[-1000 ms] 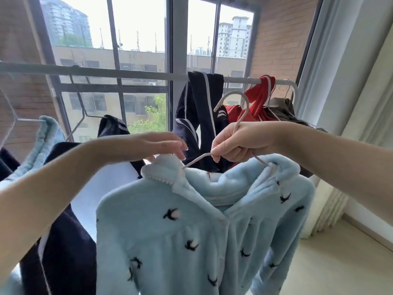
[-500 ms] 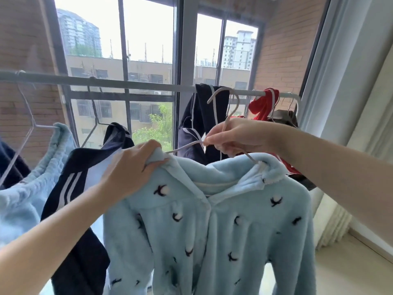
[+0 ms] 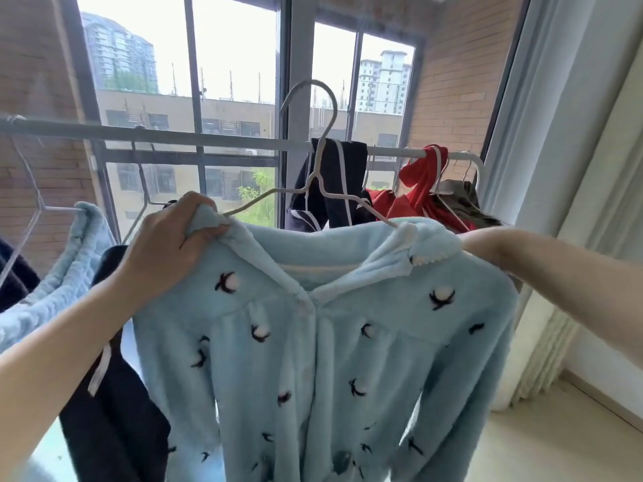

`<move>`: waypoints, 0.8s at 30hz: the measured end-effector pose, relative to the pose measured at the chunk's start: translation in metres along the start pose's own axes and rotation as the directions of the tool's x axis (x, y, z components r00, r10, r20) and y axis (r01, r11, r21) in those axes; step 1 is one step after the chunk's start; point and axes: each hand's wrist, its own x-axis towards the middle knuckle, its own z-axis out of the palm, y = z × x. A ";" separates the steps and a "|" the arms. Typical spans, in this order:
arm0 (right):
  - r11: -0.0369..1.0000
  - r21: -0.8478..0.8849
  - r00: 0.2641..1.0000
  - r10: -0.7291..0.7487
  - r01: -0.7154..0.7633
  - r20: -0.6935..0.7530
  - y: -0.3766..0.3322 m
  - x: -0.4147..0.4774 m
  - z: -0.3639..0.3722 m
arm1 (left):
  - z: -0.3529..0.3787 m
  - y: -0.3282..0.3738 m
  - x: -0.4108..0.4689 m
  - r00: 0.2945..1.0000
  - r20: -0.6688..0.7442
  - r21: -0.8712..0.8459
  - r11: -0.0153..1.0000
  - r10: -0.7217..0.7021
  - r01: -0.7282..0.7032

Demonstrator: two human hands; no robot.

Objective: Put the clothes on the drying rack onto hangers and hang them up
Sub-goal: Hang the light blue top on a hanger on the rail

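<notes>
- Your left hand (image 3: 174, 248) grips the left shoulder of the light blue fleece pajama top (image 3: 313, 342). The fingers are curled over a bunched fold of the collar edge.
- Your right hand (image 3: 478, 243) reaches behind the top's right shoulder. Only the wrist end shows and the fingers are hidden by the collar, so its hold cannot be told.
- The top is held up between both hands, front towards you, and hangs straight down. It has a dark bird-like print with white tufts.
- A white wire hanger (image 3: 315, 184) sits inside the top. Both its arms run down into the neck opening and its hook rises above the collar.
- The hook stands higher than the rack rail (image 3: 208, 140) and in front of it, not caught on it.
- On the rail right of the hook, a navy garment with white stripes (image 3: 342, 182) is draped over the bar. A red garment (image 3: 419, 184) hangs beside it, then an olive-brown piece (image 3: 459, 203) near the rail's end.
- At left, a pale blue fleece piece (image 3: 66, 280) and a dark navy garment (image 3: 114, 422) each hang on a wire hanger.
- Behind the rail are a window (image 3: 236, 64) and brick walls; a curtain (image 3: 574, 168) hangs at right.
</notes>
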 end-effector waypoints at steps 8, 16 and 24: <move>0.947 0.260 0.971 -0.219 0.189 0.092 -0.026 -0.007 -0.009 | -0.010 -0.009 0.008 0.999 -0.049 -0.048 0.999 0.020 -0.023; 0.933 -0.019 0.922 -0.357 0.358 -0.152 -0.059 -0.026 -0.005 | -0.006 -0.020 0.016 0.989 0.150 -0.032 0.999 -0.011 0.016; 0.900 -0.039 0.854 -0.425 0.434 -0.298 -0.137 -0.002 0.031 | 0.015 -0.024 0.046 0.920 0.381 -0.023 0.995 0.095 -0.093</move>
